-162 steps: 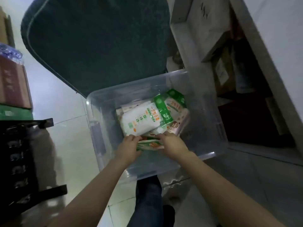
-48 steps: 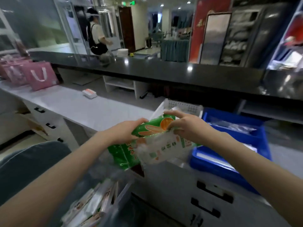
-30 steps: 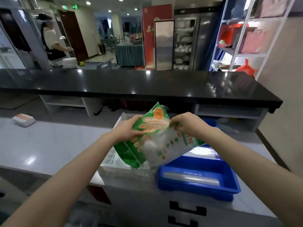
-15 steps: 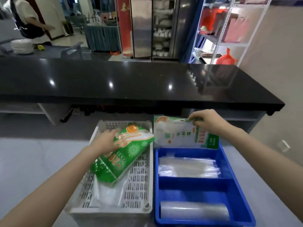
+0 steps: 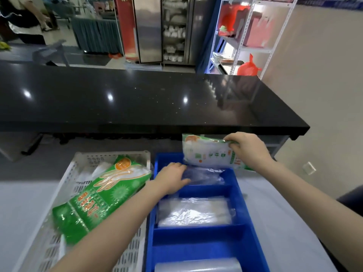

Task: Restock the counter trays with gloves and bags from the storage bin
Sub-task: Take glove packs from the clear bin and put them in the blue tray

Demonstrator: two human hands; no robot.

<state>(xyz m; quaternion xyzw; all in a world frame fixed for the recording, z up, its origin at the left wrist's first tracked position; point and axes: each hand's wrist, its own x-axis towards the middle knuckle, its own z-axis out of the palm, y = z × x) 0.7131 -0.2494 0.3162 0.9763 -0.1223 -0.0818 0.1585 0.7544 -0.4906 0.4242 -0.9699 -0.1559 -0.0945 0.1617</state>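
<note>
Little I can read here. The green glove pack (image 5: 102, 195) lying in the white basket (image 5: 64, 177) carries orange-red characters along its lower half, too smeared to make out, plus an orange round logo at its 12 o'clock end. The white pack (image 5: 208, 154) pinched in my right hand (image 5: 247, 148) shows small green and orange marks in a row, also illegible. The red banner (image 5: 125, 26) at 12 o'clock has pale characters at its top edge, cut off.
</note>
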